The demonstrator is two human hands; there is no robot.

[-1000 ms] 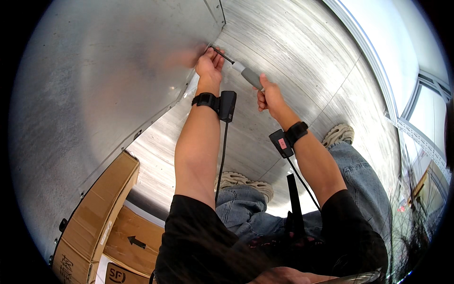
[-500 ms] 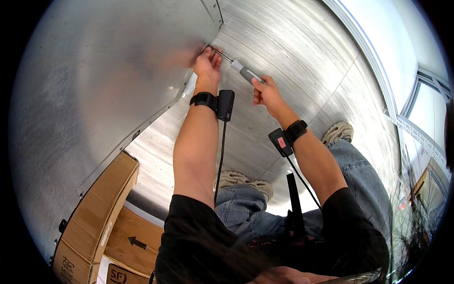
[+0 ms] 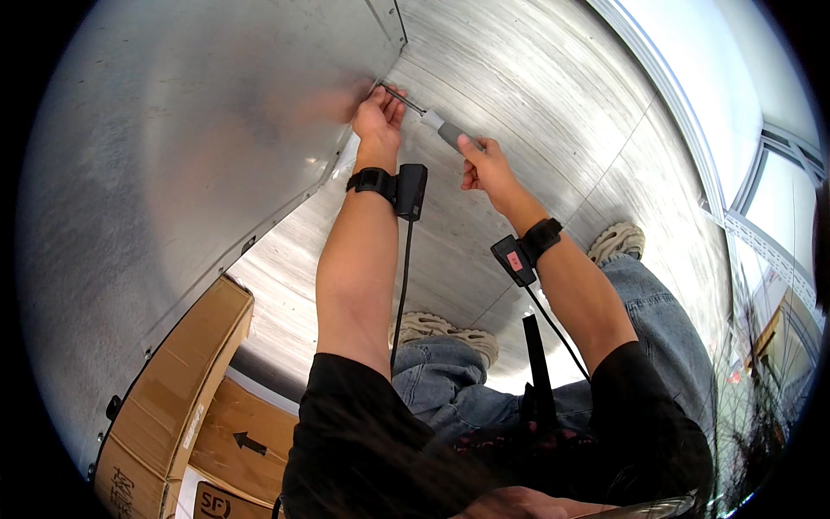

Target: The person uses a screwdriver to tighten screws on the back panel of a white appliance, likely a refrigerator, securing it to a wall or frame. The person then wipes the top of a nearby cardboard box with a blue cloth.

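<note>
A broad grey sheet-metal panel (image 3: 207, 164), dully reflective, with a softly scuffed face and small fasteners along its edge, is the landmark here. Just beside that edge is a screwdriver (image 3: 430, 118), its thin dark metal shaft slanting toward the panel and its rounded grey handle, with a paler collar, pointing away; whether the tip touches the metal cannot be told. The right hand (image 3: 484, 166), farther out from the panel, grips the rear of the handle, thumb laid along the top and fingers curled beneath. The left hand (image 3: 379, 118), right against the panel's edge, has its fingers bent around the shaft near the tip; whether they pinch it or something smaller is hidden. Each wrist wears a black strap with a boxy black plastic module, (image 3: 412, 192) the left one being nearer the panel. Pale grey wood-grain flooring (image 3: 527, 95) with thin seams spreads out beside the panel, and a creased brown corrugated cardboard carton (image 3: 177, 381) stands along its near end.
</note>
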